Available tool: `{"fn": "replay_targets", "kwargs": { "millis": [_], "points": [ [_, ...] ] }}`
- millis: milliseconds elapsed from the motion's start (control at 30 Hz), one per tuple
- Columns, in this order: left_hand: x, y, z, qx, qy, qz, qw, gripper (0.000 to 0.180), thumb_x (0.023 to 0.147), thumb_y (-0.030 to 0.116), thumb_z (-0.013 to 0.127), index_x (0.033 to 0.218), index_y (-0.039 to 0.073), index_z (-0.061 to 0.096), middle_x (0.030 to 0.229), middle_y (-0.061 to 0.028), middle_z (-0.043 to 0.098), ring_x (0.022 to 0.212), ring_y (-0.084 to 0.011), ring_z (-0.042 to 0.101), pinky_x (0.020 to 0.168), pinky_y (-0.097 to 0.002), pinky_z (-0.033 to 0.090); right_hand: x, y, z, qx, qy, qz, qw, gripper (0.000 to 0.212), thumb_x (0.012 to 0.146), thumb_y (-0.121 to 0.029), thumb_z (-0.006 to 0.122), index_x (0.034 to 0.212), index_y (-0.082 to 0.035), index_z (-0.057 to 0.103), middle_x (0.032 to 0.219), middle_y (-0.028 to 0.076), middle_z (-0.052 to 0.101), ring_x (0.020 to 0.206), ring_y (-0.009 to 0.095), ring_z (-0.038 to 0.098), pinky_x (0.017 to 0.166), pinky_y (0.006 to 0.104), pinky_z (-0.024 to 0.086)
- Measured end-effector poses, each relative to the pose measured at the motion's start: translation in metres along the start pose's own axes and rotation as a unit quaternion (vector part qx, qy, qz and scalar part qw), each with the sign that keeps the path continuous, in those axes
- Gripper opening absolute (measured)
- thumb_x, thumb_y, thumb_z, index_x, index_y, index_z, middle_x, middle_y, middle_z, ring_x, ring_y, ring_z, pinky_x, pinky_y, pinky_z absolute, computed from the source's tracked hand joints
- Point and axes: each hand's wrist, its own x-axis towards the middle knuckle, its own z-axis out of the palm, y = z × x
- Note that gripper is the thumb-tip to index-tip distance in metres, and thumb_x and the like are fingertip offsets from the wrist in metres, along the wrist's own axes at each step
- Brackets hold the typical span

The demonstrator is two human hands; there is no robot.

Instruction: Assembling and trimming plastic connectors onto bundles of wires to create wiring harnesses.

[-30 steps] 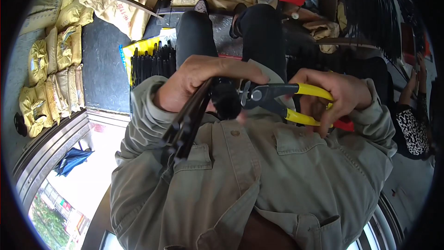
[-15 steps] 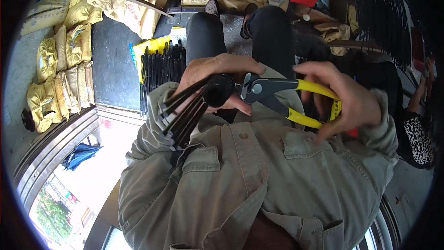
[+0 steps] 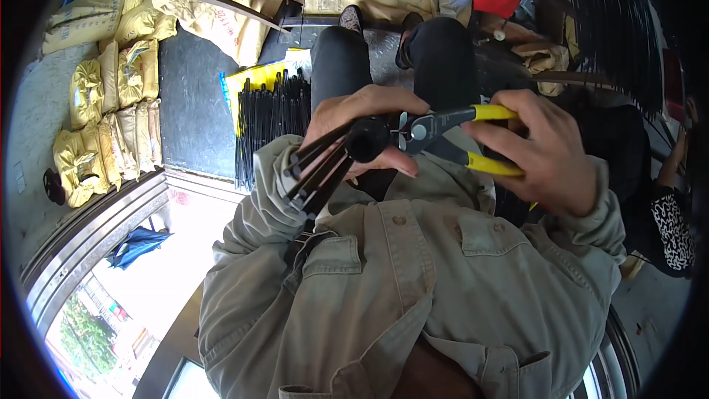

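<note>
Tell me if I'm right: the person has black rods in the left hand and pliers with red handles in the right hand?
Not quite: the handles are yellow, as the head view shows. The pliers are in the right hand, and the black rods in the left hand.

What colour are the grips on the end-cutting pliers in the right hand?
Yellow grips; best seen in the head view, the only one.
</note>
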Motion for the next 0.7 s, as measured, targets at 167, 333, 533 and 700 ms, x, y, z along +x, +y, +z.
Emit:
{"fn": "replay_targets", "kwargs": {
  "millis": [167, 333, 533, 700],
  "points": [
    [-0.007, -0.006, 0.01, -0.009, 0.065, -0.048, 0.997, 0.055, 0.06, 0.029, 0.078, 0.103, 0.003, 0.055, 0.098, -0.0098, 0.059, 0.083, -0.0202, 0.061, 0.072, -0.0297, 0.047, 0.009, 0.008, 0.013, -0.123, 0.102, -0.013, 0.987, 0.032, 0.066, -0.01, 0.066, 0.095, -0.001, 0.061, 0.101, 0.013, 0.052, 0.075, 0.025, 0.059, 0.064, 0.033, 0.048],
    [-0.006, -0.002, 0.012, 0.013, 0.133, -0.04, 0.99, 0.054, 0.063, 0.033, 0.076, 0.103, 0.003, 0.055, 0.096, -0.0084, 0.059, 0.086, -0.0188, 0.059, 0.074, -0.0286, 0.045, 0.011, 0.006, 0.027, -0.057, 0.109, 0.019, 0.992, 0.032, 0.065, -0.011, 0.066, 0.095, -0.001, 0.06, 0.096, 0.013, 0.053, 0.075, 0.028, 0.058, 0.064, 0.0338, 0.048],
    [-0.011, 0.002, 0.017, -0.037, 0.202, -0.1, 0.974, 0.066, 0.062, 0.033, 0.078, 0.112, 0.002, 0.049, 0.089, -0.0068, 0.057, 0.081, -0.0153, 0.056, 0.072, -0.0269, 0.044, 0.023, 0.005, 0.081, 0.059, 0.213, 0.025, 0.975, 0.022, 0.071, -0.009, 0.063, 0.091, -0.001, 0.061, 0.089, 0.015, 0.054, 0.07, 0.029, 0.057, 0.061, 0.033, 0.047],
    [-0.019, -0.005, 0.002, -0.169, 0.134, -0.064, 0.974, 0.071, 0.07, 0.029, 0.074, 0.122, -0.001, 0.035, 0.084, -0.0084, 0.054, 0.075, -0.0132, 0.053, 0.068, -0.0245, 0.042, 0.034, 0.004, 0.117, 0.287, 0.212, 0.028, 0.934, 0.02, 0.073, -0.009, 0.063, 0.091, -0.001, 0.061, 0.088, 0.014, 0.054, 0.067, 0.023, 0.057, 0.057, 0.0295, 0.046]
  ]
}}
